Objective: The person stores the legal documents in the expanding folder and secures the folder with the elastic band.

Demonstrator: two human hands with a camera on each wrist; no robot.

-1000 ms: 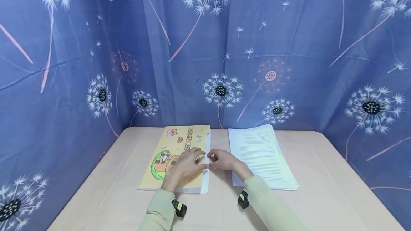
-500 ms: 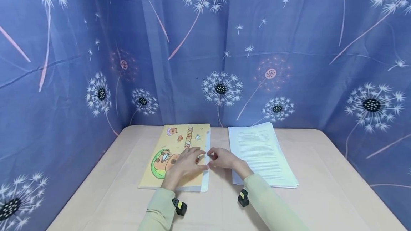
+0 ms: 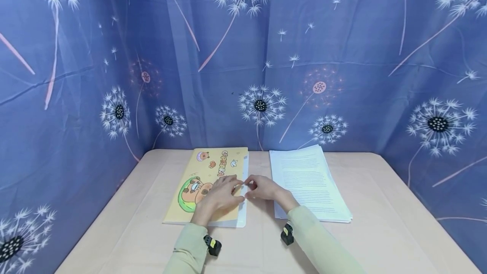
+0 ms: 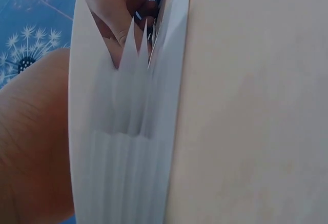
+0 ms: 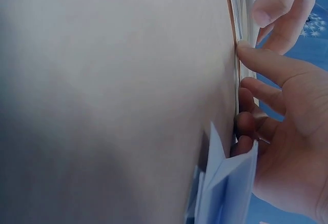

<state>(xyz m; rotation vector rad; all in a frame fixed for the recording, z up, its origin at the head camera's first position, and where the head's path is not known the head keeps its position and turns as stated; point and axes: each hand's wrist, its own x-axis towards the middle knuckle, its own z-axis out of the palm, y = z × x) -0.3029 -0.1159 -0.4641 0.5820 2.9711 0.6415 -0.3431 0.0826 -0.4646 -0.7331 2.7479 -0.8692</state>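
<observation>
A yellow expanding file folder (image 3: pixel 203 170) with a capybara cartoon lies on the left of the table, a white tabbed strip along its right side. My left hand (image 3: pixel 220 193) lies over the cover, fingers bent and grasping near that right edge. Facing it, my right hand (image 3: pixel 264 187) pinches the same edge with curled fingers, the two hands' fingertips nearly meeting. White pleated pockets (image 4: pixel 123 178) show at the folder's end in the left wrist view. The right wrist view has my right thumb (image 5: pixel 261 57) against the folder's edge, though the exact contact is partly hidden.
A stack of printed paper (image 3: pixel 306 176) lies right of the folder, partly beneath my right forearm. Its corner curls up in the right wrist view. A blue dandelion curtain (image 3: pixel 262 54) hangs behind the beige table (image 3: pixel 262 248).
The head view shifts very slightly. Both hands stay at the folder's right edge, with their fingers barely moving; the folder and paper keep their places.
</observation>
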